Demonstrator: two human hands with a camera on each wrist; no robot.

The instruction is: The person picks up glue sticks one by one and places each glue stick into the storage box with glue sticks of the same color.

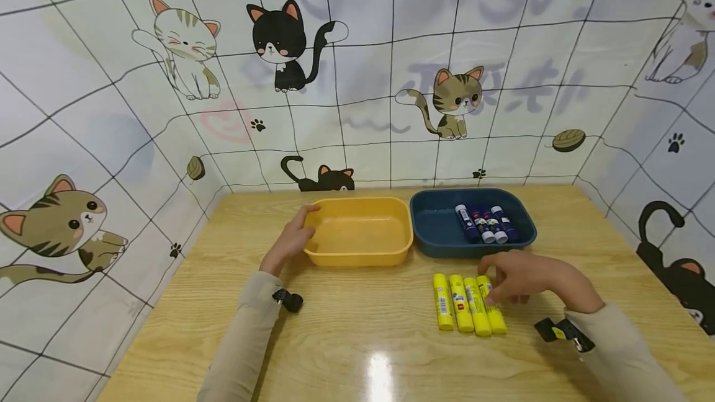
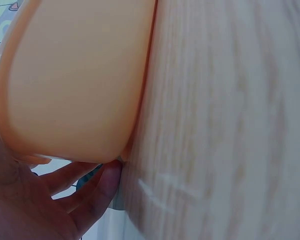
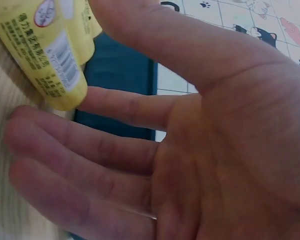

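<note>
My left hand [image 1: 288, 239] grips the left end of a yellow plastic tray [image 1: 357, 259]; its thumb lies at the rim, and its fingers are against the outer wall [image 2: 75, 159]. Several yellow glue sticks [image 1: 460, 312] lie side by side on the table, in front of a dark blue tray [image 1: 469, 250]. Over the rightmost glue stick [image 1: 496, 320] is my right hand [image 1: 522, 275], its index finger reaching the far end and its thumb beside the stick. In the right wrist view the index fingertip meets the stick's end [image 3: 67, 97], with the other fingers loosely extended.
Several dark blue glue sticks with white ends [image 1: 486, 228] lie in the right part of the dark blue tray. Both trays stand side by side near the back of the wooden table [image 1: 335, 327]. A cat-patterned cloth [image 1: 368, 92] hangs behind and at both sides.
</note>
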